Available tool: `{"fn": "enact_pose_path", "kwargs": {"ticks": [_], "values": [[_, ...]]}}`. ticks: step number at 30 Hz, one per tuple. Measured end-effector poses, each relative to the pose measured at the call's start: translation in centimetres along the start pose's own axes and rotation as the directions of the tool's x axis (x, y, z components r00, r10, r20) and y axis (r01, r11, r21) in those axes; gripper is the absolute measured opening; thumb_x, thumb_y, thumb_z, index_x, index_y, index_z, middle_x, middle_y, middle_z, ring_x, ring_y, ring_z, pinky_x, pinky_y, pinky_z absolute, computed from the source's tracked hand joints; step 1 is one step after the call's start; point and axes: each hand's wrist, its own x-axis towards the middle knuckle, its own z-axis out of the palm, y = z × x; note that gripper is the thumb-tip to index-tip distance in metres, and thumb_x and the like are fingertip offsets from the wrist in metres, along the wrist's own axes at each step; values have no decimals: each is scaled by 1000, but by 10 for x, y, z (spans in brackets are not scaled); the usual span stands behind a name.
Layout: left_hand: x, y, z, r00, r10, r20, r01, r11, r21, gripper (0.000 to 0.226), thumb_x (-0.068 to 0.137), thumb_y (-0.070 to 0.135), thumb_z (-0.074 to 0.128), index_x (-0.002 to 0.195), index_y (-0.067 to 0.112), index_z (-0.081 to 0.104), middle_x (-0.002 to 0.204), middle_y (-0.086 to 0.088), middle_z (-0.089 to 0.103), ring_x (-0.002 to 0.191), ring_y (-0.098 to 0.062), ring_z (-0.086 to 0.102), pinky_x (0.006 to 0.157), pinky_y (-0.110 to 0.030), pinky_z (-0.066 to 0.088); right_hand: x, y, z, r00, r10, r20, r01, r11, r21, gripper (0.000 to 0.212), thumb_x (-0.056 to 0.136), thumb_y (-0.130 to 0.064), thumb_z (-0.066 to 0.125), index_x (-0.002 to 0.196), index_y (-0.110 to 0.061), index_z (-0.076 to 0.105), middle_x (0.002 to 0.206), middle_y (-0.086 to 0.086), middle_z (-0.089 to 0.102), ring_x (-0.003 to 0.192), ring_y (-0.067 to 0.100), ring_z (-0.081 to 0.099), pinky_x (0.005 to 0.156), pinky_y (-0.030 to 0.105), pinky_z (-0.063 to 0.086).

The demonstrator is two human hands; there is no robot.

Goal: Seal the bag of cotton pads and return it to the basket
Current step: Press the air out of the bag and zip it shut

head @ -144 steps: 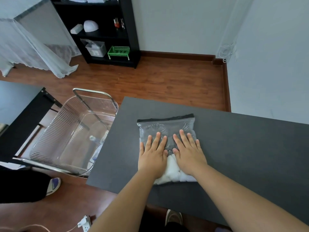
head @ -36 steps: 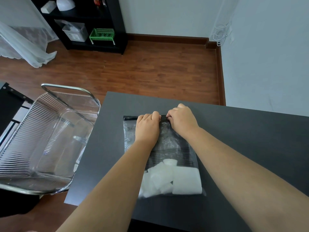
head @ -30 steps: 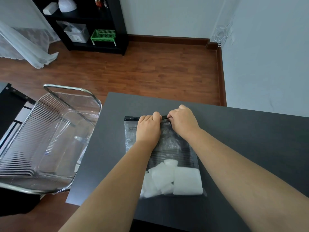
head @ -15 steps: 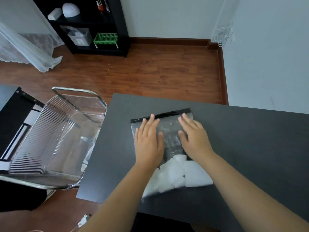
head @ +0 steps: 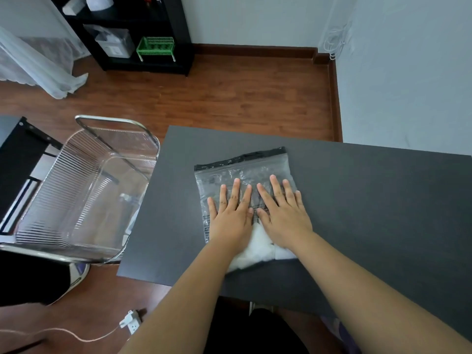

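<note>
While I watch the head view: left hand (head: 231,218) and right hand (head: 283,215) lie flat, fingers straight, pressing the clear zip bag of white cotton pads (head: 245,175) onto the dark grey table (head: 370,200). Clear ribbed basket (head: 76,190) sits left, apart.

A dark table (head: 370,200) carries the seemingly sealed bag (head: 242,172).

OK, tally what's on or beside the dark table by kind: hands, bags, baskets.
Hands: 2 (left hand, right hand, both flat on the bag)
Zip bag of cotton pads: 1
Clear basket: 1
Total: 4
</note>
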Motion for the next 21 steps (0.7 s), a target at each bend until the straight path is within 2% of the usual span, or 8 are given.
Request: {"fn": "enact_pose_path", "kwargs": {"ticks": [4,9,11,13,15,17,18,21], "values": [[2,-8,1,999,-14,32,14,1000,-6,55,96,59,7,144,52,-18,155,16,-33,142,-20,-33,108,-50,-26,7,5,0,997,24,68,-28,998,53,63,93,-61,12,144,-49,-22,151,-13,-40,142,17,-32,115,43,-16],[-3,-47,-7,999,-26,-30,27,999,24,66,85,78,5,142,56,-21,155,22,-30,142,-14,-32,108,-49,-24,7,17,-4,994,72,82,-80,992,94,69,88,-70,14,143,-50,-22,150,-18,-40,140,13,-35,113,44,-19],[-6,-64,-12,998,-38,-47,41,998,50,66,85,77,2,144,53,-19,156,22,-28,143,-15,-28,110,-51,-20,4,24,-8,990,129,64,-136,984,114,68,92,-65,15,148,-44,-16,154,-18,-32,143,18,-29,115,46,-16],[-10,-75,-16,995,-79,-65,81,996,41,66,89,71,2,148,47,-13,157,21,-24,146,-19,-23,113,-53,-16,2,27,-13,978,208,30,-210,970,123,65,96,-57,16,152,-35,-8,160,-11,-21,147,24,-21,115,49,-15],[-8,-76,-21,987,-123,-104,124,992,10,66,93,65,7,153,38,-5,159,17,-19,148,-22,-19,113,-52,-16,5,24,-22,964,245,-103,-230,963,140,62,99,-47,21,154,-25,6,164,0,-4,149,27,-12,114,50,-15],[1,-65,-30,982,-96,-161,98,995,8,63,98,57,11,154,30,1,162,13,-13,148,-24,-15,112,-49,-18,16,12,-33,957,149,-248,-117,983,138,55,100,-35,27,153,-19,19,163,1,11,150,27,-3,114,47,-15],[9,-56,-34,983,-52,-178,56,998,18,61,100,51,13,154,27,5,163,12,-9,149,-25,-13,113,-48,-16,24,4,-38,959,67,-274,-32,991,129,53,100,-28,30,152,-18,23,163,0,14,150,27,0,116,45,-12],[35,-29,-40,987,67,-145,-63,998,28,55,103,39,18,155,19,13,164,5,1,149,-29,-6,117,-46,-8,51,-18,-45,972,-140,-187,158,984,85,54,99,-16,32,152,-16,24,163,-2,14,150,24,3,120,42,-3]]}}
